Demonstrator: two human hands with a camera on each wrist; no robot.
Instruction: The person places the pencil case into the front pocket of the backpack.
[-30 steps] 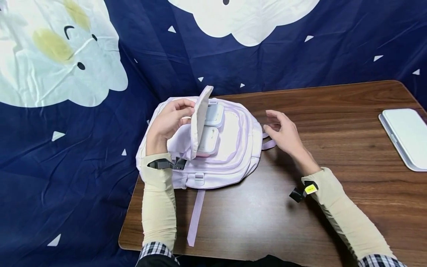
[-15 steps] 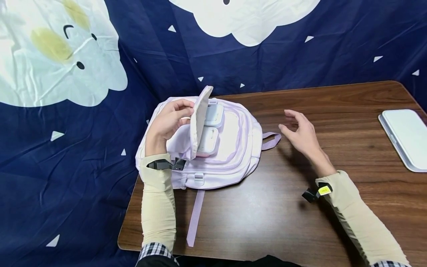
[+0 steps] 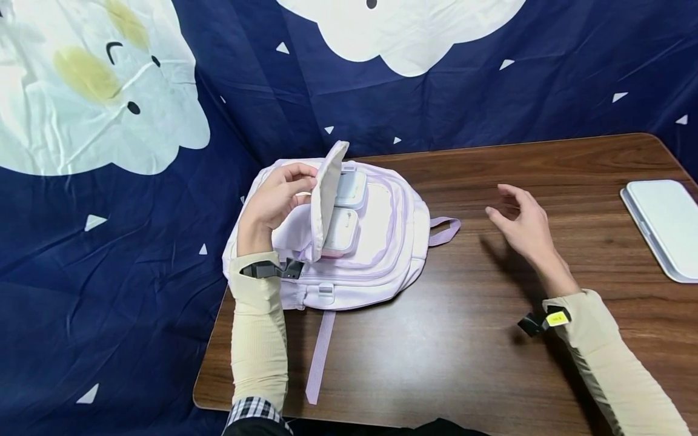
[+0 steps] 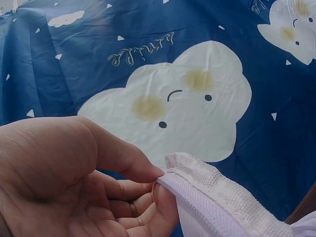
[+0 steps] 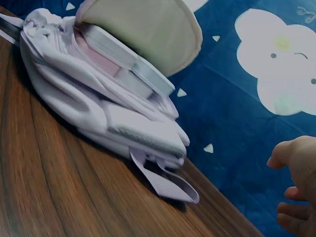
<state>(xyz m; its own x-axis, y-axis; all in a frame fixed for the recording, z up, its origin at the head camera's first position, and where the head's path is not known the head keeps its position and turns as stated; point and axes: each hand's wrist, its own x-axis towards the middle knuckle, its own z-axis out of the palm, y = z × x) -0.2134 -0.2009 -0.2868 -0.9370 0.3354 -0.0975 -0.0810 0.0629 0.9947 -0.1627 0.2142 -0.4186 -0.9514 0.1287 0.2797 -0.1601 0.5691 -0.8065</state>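
Note:
A pale lilac backpack (image 3: 392,266) lies on the table with its front pocket flap (image 3: 327,200) raised. My left hand (image 3: 275,203) pinches the flap's edge between thumb and fingers, as the left wrist view also shows. Inside the pocket sit two lidded boxes, one bluish (image 3: 351,189) and one white-lidded with a pinkish base (image 3: 340,230). The flap partly covers both. To the right of the backpack, my right hand (image 3: 523,224) is held above the table with loosely bent fingers and nothing in it. In the right wrist view, the backpack's loop handle (image 5: 168,185) points towards that hand.
A flat white lidded case (image 3: 665,227) lies near the table's right end. One lilac strap (image 3: 320,357) trails from the backpack towards the front edge. Behind the wooden table (image 3: 414,363) hangs a dark blue curtain (image 3: 234,79) with cloud prints.
My right hand has moved right, away from the backpack's loop handle, which is now fully visible. The left hand keeps holding the flap in the same place.

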